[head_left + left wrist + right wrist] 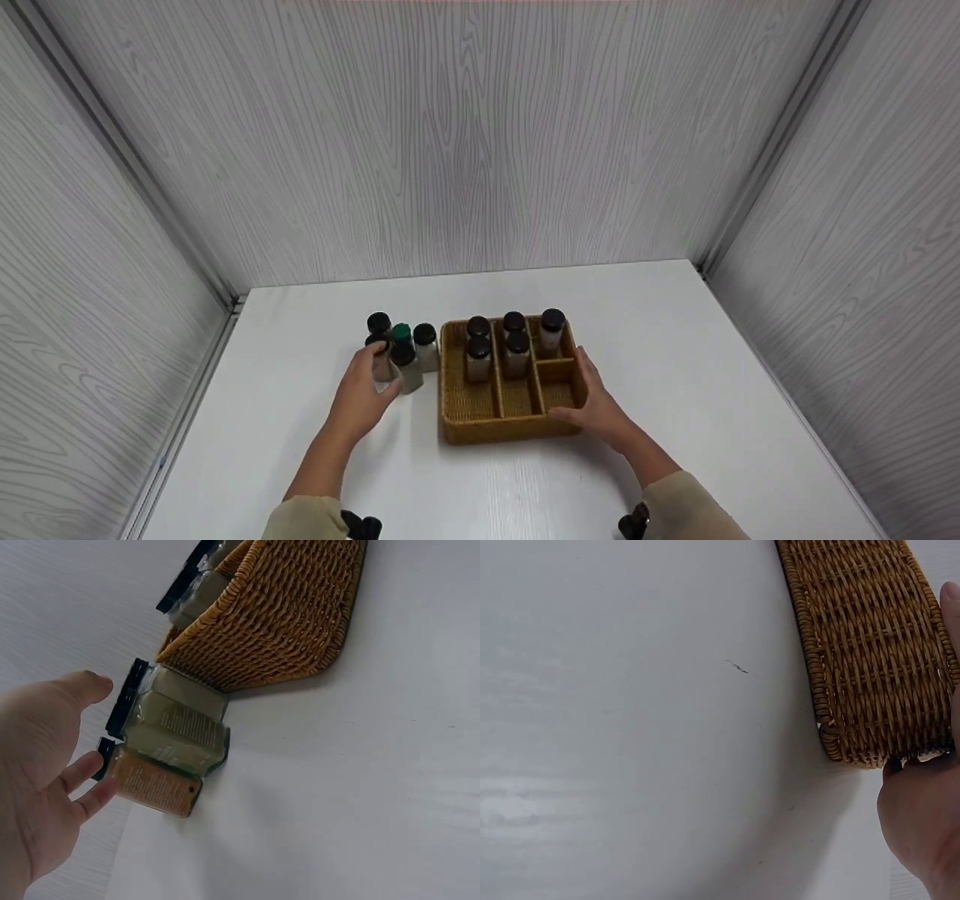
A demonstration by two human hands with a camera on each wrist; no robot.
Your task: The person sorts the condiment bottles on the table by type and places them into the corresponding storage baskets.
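Note:
A wicker basket [480, 431] with compartments stands on the table. Its left and middle compartments each hold two black-lidded spice jars [478, 364], and another jar [551, 337] stands in the back right one. My right hand [600, 409] holds the basket's front right corner, thumb over the front rim, fingers along the right side. Left of the basket, several jars stand in a cluster, including a green-lidded jar [402, 335]. My left hand [361, 397] reaches to this cluster, thumb apart from the fingers. Two of its fingertips touch a jar with orange-brown contents [157, 784]; pale jars [176, 727] stand beside it.
The white table [712, 450] extends to both sides and in front of the basket. Wood-grain panels [465, 150] enclose it at the back and on both sides. The clustered jars stand close against the basket's left wall.

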